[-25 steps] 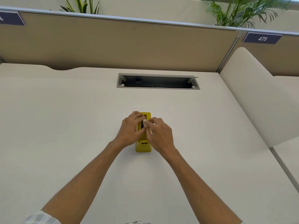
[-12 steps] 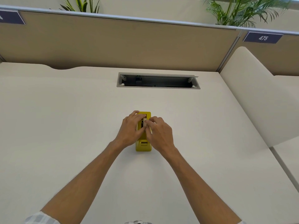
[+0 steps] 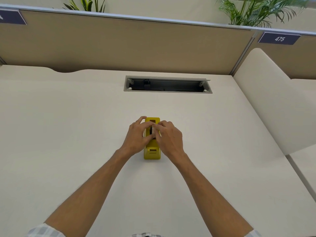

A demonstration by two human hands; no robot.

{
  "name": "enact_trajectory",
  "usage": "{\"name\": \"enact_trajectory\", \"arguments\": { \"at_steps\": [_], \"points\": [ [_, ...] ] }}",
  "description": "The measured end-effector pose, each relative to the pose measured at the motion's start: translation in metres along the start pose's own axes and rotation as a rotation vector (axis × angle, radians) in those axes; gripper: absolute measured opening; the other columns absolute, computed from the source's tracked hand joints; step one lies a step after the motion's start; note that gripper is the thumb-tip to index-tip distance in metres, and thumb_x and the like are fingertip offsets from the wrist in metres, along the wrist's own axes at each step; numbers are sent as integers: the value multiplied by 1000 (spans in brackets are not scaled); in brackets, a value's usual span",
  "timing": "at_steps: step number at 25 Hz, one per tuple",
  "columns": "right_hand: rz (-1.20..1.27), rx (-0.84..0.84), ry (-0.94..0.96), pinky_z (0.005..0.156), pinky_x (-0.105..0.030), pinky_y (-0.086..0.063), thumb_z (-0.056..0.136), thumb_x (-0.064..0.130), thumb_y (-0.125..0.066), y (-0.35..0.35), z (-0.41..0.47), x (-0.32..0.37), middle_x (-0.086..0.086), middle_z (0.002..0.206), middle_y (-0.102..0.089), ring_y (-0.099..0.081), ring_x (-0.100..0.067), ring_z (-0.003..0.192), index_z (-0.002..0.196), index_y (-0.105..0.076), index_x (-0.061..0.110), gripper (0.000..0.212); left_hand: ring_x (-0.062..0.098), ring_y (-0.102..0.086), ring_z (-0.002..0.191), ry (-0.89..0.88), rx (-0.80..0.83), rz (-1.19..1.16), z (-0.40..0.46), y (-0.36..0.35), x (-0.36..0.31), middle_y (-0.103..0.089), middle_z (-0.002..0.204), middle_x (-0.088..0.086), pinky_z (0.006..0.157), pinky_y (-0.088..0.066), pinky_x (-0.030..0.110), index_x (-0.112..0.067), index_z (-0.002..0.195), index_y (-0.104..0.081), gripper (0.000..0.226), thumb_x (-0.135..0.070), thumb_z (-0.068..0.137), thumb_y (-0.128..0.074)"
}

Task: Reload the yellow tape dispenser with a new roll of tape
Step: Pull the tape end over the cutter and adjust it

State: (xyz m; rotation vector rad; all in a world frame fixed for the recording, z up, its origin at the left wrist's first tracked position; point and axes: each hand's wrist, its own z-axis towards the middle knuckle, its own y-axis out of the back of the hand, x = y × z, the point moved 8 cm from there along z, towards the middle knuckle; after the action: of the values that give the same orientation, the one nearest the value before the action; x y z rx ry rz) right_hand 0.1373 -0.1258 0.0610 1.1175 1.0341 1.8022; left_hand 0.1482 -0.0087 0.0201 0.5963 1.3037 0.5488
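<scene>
One yellow plastic tape dispenser stood on the pale cream desk, roughly at the middle of the scene, its long axis running from near to far. Its near end, with a small rectangular recess, was uncovered; its far end showed a dark rectangular opening just beyond the fingers.

Two hands met over the middle of the dispenser. The left hand came in from the left, fingers curled over the dispenser's far-left top edge and thumb set against its left side. The right hand came in from the right, fingers bent and pinching a small whitish roll of tape that sat at the dispenser's central slot, beside a dark part inside. Fingertips of both hands touched or nearly touched above the slot; whether the left hand also gripped the roll could not be told. How deep the roll sat in the dispenser was hidden by the fingers.

Both forearms were bare, with one checked sleeve edge at the near left.

Farther back, one rectangular grey cable trough was sunk into the desk. One tan partition panel closed the far side, carrying two dark blue signs, the right one reading 475. Two green plants rose behind the partition, one at the left and one at the right. A cream curved side divider stood at the right.
</scene>
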Motion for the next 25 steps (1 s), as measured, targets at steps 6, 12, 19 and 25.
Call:
{"name": "enact_trajectory", "arguments": {
  "at_steps": [6, 12, 19, 25],
  "points": [
    [23, -6, -17, 63, -36, -50, 97, 19, -54, 2, 3, -2, 0, 94, -70, -60, -21, 89, 96, -74, 15, 21, 22, -37, 136, 10, 19, 7, 1, 1, 0, -49, 143, 3, 108, -36, 51, -27, 123, -62, 40, -35, 85, -69],
    [47, -60, -1, 56, -35, -50, 92, 13, -61, 5, 0, 1, -3, 85, -71, -62, -23, 80, 87, -74, 11, 14, 21, -38, 136, 4, 14, 2, 1, 2, -2, -54, 138, 3, 107, -36, 51, -23, 122, -63, 39, -32, 84, -70],
    [49, -71, 31, 56, -33, -47, 90, 13, -64, 6, -3, 4, -4, 84, -71, -62, -24, 77, 87, -74, 10, 11, 22, -43, 132, -11, -2, 11, 1, 4, -4, -56, 136, 4, 106, -37, 51, -23, 120, -64, 38, -29, 84, -71],
    [100, -111, 27, 53, -35, -51, 92, 16, -64, 5, -14, 3, -3, 89, -70, -63, -24, 77, 98, -72, 12, 11, 20, -34, 139, -56, 28, 76, 0, 1, -5, -57, 136, -1, 111, -30, 51, -19, 128, -59, 42, -27, 87, -68]
  ]
}}
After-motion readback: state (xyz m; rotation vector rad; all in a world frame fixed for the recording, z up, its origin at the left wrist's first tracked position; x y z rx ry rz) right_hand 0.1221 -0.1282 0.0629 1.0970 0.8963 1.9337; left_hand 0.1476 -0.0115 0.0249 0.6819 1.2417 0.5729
